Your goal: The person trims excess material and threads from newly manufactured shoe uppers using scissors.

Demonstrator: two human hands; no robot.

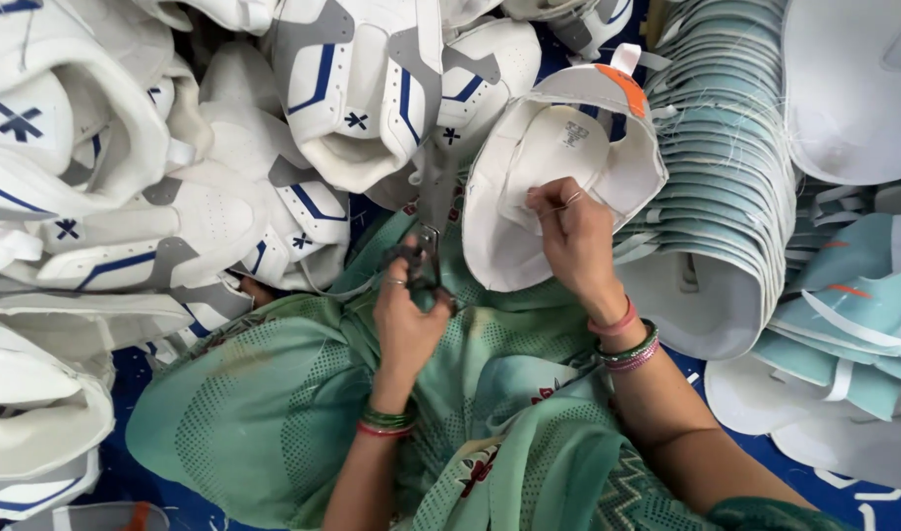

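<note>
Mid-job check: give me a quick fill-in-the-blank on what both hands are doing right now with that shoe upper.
1. The left hand grips a pair of dark ____.
2. The right hand pinches a thread at the inside of a ____ shoe upper.
3. The tab on that upper's rim is ____.
4. The nested stack of soles to the person's right is pale ____.

Missing words: scissors; white; orange; teal
</note>
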